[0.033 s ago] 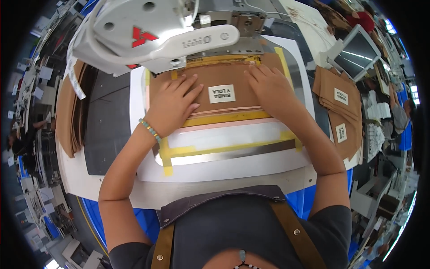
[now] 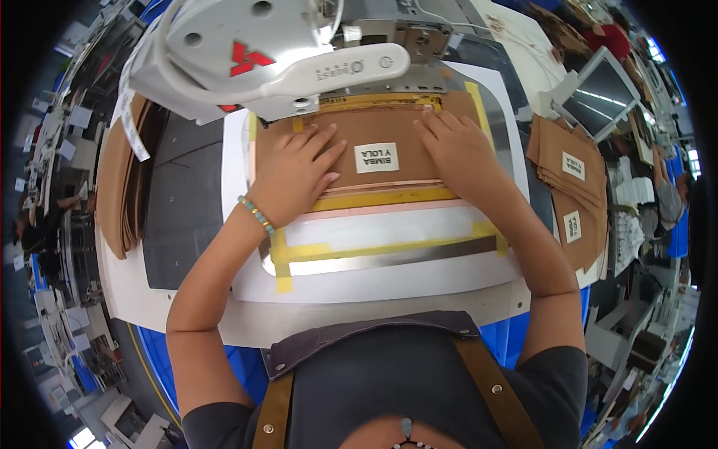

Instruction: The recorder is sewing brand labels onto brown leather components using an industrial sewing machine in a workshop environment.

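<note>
A brown fabric-like panel with a white printed label lies flat in a yellow-edged holding frame under a grey-white sewing machine head. My left hand rests palm down on the panel's left part, its fingers stretched out and spread. On the panel's right end lies my right hand, fingers extended, their tips by the frame's far edge. Neither hand grips anything. The far strip of the panel is partly hidden below the machine.
Below the frame sits a white sheet with yellow tape and a metal strip. Brown panels with labels are stacked at the right; another brown stack stands at the left. A screen is at the far right.
The whole view has shifted slightly, with the scene appearing a little farther right. Both hands stay in the same places on the panel.
</note>
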Tool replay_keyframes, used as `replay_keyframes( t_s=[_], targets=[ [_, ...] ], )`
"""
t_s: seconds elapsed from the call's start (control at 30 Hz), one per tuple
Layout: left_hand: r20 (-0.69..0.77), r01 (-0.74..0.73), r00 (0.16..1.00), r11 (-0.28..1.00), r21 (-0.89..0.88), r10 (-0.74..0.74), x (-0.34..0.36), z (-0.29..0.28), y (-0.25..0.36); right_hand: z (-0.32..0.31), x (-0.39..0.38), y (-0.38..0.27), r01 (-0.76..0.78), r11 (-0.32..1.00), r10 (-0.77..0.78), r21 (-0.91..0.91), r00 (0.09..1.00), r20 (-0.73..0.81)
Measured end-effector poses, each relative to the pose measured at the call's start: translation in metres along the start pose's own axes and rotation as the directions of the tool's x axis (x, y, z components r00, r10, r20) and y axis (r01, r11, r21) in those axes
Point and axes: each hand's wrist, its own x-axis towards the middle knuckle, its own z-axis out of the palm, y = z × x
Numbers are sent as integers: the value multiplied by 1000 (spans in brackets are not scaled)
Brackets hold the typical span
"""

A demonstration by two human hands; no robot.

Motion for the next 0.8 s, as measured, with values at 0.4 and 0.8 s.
replay_keyframes(
  t_s=[0.4,0.8],
  targets=[
    [-41,8,999,1000,-2,-8,-2,-2,-4,-4,9,4,92,996,-93,-12,990,-102],
    [-35,64,997,998,-24,-65,-5,-5,-1,-6,23,-8,157,988,-157,-3,983,-98]
  ],
)
